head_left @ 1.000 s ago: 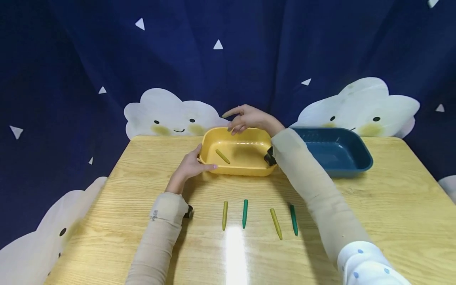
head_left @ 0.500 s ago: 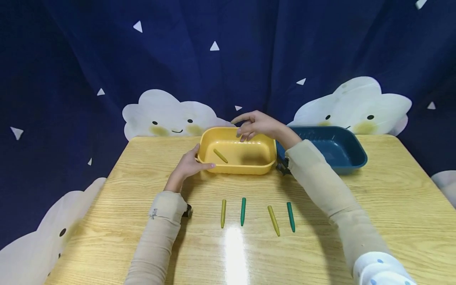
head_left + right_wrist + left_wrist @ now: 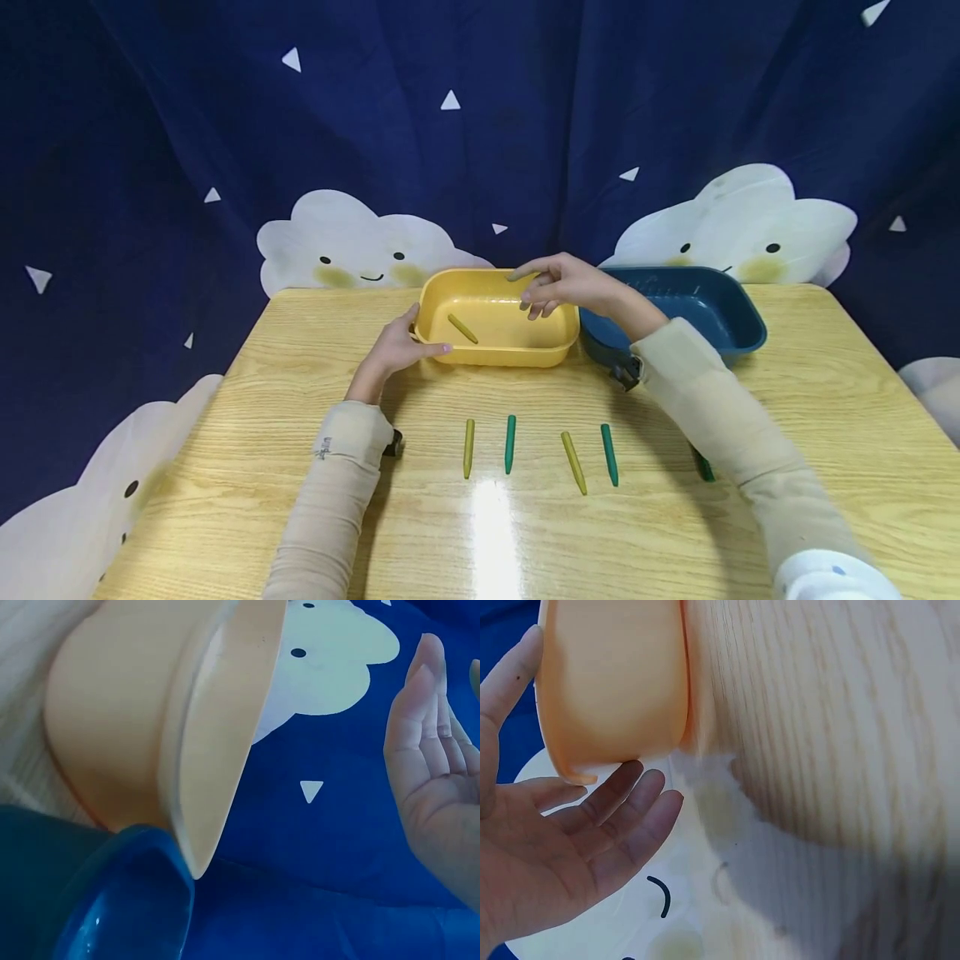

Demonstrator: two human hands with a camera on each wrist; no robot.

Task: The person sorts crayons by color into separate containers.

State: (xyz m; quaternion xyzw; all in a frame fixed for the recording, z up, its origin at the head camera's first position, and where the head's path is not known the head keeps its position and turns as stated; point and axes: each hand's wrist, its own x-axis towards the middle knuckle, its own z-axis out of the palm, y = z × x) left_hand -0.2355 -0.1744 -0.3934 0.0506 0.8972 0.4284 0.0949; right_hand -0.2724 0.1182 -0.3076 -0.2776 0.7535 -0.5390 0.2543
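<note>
My left hand (image 3: 393, 348) holds the left end of a yellow plastic basin (image 3: 495, 357), its thumb along the front rim and fingers at the end wall; the left wrist view has the hand (image 3: 577, 840) at the basin's lip (image 3: 581, 778). Inside lies one yellow crayon (image 3: 462, 328). Above the basin's right end hovers my right hand (image 3: 566, 285), fingers loosely bent and holding nothing. Nearer on the table lie a yellow crayon (image 3: 468, 448), a green crayon (image 3: 510, 444), another yellow crayon (image 3: 573, 462) and another green crayon (image 3: 609, 454).
A dark blue basin (image 3: 720, 321) stands against the yellow one's right side, partly behind the right forearm. One more green crayon (image 3: 702, 464) is half hidden by the right sleeve (image 3: 720, 417). A navy curtain (image 3: 375, 108) with clouds hangs behind the wooden table (image 3: 300, 333).
My right hand has moved right and slightly down over the yellow basin. A green crayon has come into sight beside the right sleeve. The left hand stays in place.
</note>
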